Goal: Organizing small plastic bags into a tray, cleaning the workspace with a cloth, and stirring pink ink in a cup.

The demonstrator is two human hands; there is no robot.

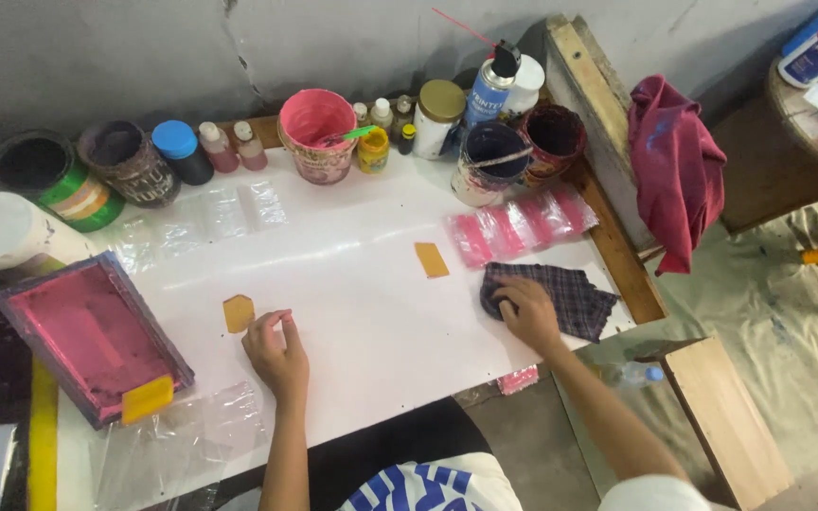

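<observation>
Head view looked down on a white worktable [352,284], where the right hand [525,310] lay curled over a dark plaid rag [570,295], its fingers bunched into the rag's left end and pressing it onto the board. The left hand [276,352] rested on the table with thumb and forefinger drawn together; whether anything sat between them could not be told. A small tan tag [238,312] lay just beside that hand, at about ten o'clock from it, apart from the fingertips. A second tan tag [432,259] lay well apart from the left hand at about two o'clock, and near the right hand at about ten o'clock of it.

Wiping with the rag looked like the work in hand. Done well, it would call for flat, even pressure, strokes kept clear of the tags, and the pink plastic sleeves [521,227] at twelve o'clock left undisturbed. A printing screen smeared with pink ink [87,336] sat at nine o'clock of the left hand, with paint pots [317,132] along the far edge.
</observation>
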